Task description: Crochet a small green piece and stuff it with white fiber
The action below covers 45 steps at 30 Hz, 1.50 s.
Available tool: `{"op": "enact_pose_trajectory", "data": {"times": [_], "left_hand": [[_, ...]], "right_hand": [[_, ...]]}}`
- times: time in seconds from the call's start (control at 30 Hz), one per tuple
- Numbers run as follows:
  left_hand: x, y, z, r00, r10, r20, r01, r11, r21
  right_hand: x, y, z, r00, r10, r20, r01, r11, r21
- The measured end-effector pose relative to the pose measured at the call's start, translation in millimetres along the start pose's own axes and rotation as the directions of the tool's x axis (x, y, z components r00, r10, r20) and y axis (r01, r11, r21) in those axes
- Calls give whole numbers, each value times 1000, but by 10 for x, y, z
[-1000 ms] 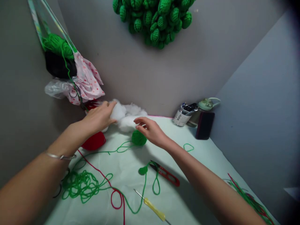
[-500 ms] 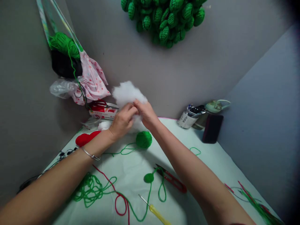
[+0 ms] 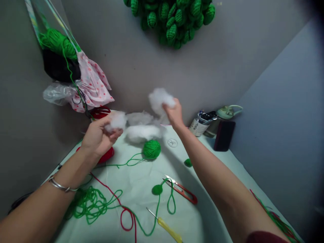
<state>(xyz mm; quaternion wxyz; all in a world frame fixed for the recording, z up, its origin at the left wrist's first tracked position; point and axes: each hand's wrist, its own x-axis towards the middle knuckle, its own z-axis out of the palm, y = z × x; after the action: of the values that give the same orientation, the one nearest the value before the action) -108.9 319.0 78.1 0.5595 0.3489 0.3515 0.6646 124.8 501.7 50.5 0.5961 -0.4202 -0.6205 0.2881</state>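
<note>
A tuft of white stuffing [image 3: 117, 122] sits in my left hand [image 3: 97, 135], the fingers curled round it. My right hand [image 3: 174, 113] pinches a larger tuft of white fibre [image 3: 160, 99] above the back of the table. The hands are well apart. Between them lies more white stuffing [image 3: 143, 133], with a ball of green yarn [image 3: 152, 149] just in front. Under my left wrist a red yarn piece [image 3: 107, 155] is partly hidden. Nearer to me are a small green crocheted piece [image 3: 157, 189], red-handled thread snips [image 3: 183, 192] and a yellow-handled crochet hook [image 3: 168, 230].
Loose green yarn [image 3: 91, 204] and a red strand [image 3: 126, 216] spread over the front left. A pen jar [image 3: 198, 126], a green-lidded bottle [image 3: 226, 111] and a dark phone [image 3: 224, 135] stand at back right. Bags [image 3: 93, 82] hang left; a green crocheted bunch [image 3: 174, 20] hangs above.
My hands, together at one white clump before, have parted: left hand moved left and down, right hand moved right. Each now holds its own tuft of stuffing.
</note>
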Motion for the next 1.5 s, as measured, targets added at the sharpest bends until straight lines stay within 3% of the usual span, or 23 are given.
{"op": "enact_pose_trajectory", "data": {"times": [0.13, 0.23, 0.37, 0.43, 0.5, 0.57, 0.63, 0.7, 0.8, 0.9, 0.93, 1.0, 1.03, 1.1, 1.17, 1.2, 1.27, 1.3, 1.37, 1.4, 1.5], "left_hand": [[-6, -96, 4, 999, 5, -32, 1, 980, 197], [42, -182, 14, 998, 58, -27, -44, 932, 359], [214, -205, 23, 969, 239, -69, -172, 846, 505], [304, -227, 59, 943, 328, -50, -234, 766, 599], [366, -281, 118, 917, 395, 59, -318, 633, 705], [394, -358, 179, 901, 403, 160, -378, 548, 746], [390, -428, 222, 894, 393, 216, -409, 518, 752], [364, -457, 234, 881, 398, 254, -437, 483, 758], [289, -388, 199, 855, 428, 292, -475, 421, 773], [167, -206, 139, 815, 490, 308, -513, 364, 777], [116, -134, 125, 783, 548, 294, -533, 348, 772], [4, 7, 113, 719, 663, 207, -553, 365, 749], [-54, 71, 116, 707, 693, 142, -544, 405, 735], [-163, 179, 136, 689, 723, -48, -529, 548, 648], [-252, 257, 154, 729, 674, -123, -497, 643, 583], [-285, 281, 156, 773, 613, -160, -462, 719, 519], [-325, 293, 137, 902, 410, -136, -326, 853, 408], [-334, 277, 119, 935, 333, -123, -269, 891, 365], [-345, 203, 88, 977, 193, -92, -158, 942, 295], [-356, 149, 83, 989, 131, -73, -108, 960, 260], [-445, -32, 138, 999, -36, 29, 28, 974, 225]], "right_hand": [[-157, 1, 131, 982, 43, 182, -35, 998, -48], [-198, -60, 137, 979, 52, 195, -45, 998, -41], [-269, -216, 65, 978, 19, 208, -10, 999, -43], [-350, -325, 50, 972, -16, 235, 29, 998, -53], [-456, -449, 53, 956, -60, 288, 81, 995, -63], [-569, -571, 71, 917, -118, 381, 155, 986, -67], [-667, -670, 102, 810, -179, 559, 319, 933, -164], [-730, -731, 150, 760, -157, 631, 442, 835, -326], [-726, -754, 238, 793, -109, 599, 492, 693, -527], [-608, -722, 313, 854, -141, 501, 459, 658, -597], [-554, -699, 332, 877, -164, 452, 442, 645, -624], [-456, -626, 364, 911, -201, 360, 403, 620, -673], [-421, -576, 377, 914, -189, 359, 396, 606, -690], [-395, -462, 393, 883, -115, 456, 429, 593, -682], [-424, -366, 379, 816, -5, 578, 467, 595, -654], [-450, -342, 352, 783, 41, 620, 477, 600, -642], [-509, -368, 246, 748, 94, 657, 479, 609, -632], [-539, -424, 166, 740, 98, 666, 481, 614, -625], [-618, -612, -41, 738, 72, 671, 493, 622, -608], [-677, -732, -160, 744, 0, 668, 520, 628, -580], [-981, -1082, -517, 793, -157, 589, 544, 618, -567]]}}
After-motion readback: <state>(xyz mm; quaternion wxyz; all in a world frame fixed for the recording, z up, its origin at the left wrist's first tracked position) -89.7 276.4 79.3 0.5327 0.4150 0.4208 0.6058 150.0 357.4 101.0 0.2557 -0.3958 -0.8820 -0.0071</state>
